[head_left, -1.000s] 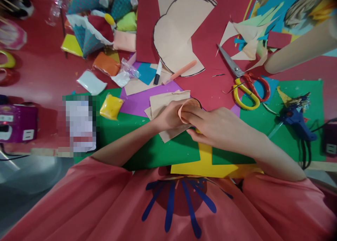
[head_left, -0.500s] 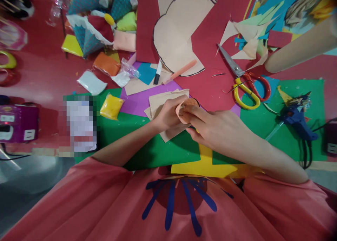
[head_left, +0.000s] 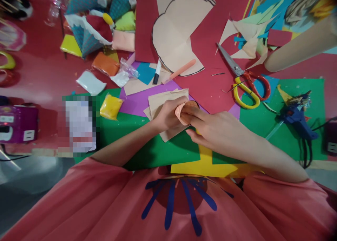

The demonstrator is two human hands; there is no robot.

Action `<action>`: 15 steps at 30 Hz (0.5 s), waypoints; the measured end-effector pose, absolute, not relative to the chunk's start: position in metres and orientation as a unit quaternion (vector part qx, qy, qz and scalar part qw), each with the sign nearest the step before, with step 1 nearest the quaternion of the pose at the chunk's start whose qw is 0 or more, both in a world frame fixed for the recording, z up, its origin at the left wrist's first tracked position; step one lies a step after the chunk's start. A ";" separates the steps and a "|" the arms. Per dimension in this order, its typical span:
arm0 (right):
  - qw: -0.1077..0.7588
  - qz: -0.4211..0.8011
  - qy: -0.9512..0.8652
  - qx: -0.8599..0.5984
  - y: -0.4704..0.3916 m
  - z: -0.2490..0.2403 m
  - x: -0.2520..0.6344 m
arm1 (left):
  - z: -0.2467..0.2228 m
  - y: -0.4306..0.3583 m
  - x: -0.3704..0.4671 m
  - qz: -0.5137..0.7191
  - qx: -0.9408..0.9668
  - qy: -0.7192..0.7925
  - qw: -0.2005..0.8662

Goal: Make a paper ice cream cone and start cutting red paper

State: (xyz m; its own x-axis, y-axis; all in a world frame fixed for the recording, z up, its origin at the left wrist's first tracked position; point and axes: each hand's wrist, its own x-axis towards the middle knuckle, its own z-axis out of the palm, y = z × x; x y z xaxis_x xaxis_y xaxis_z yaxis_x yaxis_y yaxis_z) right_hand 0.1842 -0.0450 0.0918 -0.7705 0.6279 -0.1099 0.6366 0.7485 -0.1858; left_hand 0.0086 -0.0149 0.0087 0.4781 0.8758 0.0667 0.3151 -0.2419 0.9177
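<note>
A small peach paper cone (head_left: 180, 112) with a fine grid pattern is in my left hand (head_left: 168, 112), whose fingers are wrapped round it. Its wide mouth faces right. My right hand (head_left: 210, 123) has its straight fingers inside that mouth, while the thumb is held apart below the rim. The fingertips are hidden within the cone. Under my left hand lie folded beige paper sheets (head_left: 158, 100) with jagged edges, resting on the green sheet (head_left: 147, 149).
Scissors (head_left: 239, 72) and a blue glue gun (head_left: 297, 118) lie to the right. A beige paper cutout (head_left: 173, 33) lies ahead, beside a marker (head_left: 157, 72). Clay packets (head_left: 110, 106), a phone (head_left: 80, 125) and blue fabric cones (head_left: 89, 33) are leftward; paper scraps (head_left: 250, 33) are far right.
My right thumb has opened slightly away from the cone, and the fingers have shifted inside it. The cone has turned a little, its gridded side showing more. My left hand stays round it.
</note>
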 end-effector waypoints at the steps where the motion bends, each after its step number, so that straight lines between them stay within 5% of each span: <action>1: 0.022 -0.120 0.932 0.340 -0.044 0.093 0.185 | 0.009 -0.015 0.009 0.306 0.728 0.410 0.456; 15: 0.007 -0.351 0.860 0.371 -0.037 0.107 0.184 | 0.004 -0.019 0.006 0.277 0.720 0.463 0.437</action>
State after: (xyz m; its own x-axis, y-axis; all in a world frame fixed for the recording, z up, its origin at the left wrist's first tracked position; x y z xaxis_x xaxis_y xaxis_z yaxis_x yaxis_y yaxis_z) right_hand 0.1839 -0.0372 0.1068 -0.7252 0.6320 -0.2731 0.6425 0.4788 -0.5983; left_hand 0.0056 -0.0193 0.0041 0.4185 0.9082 -0.0056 0.4238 -0.1898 0.8857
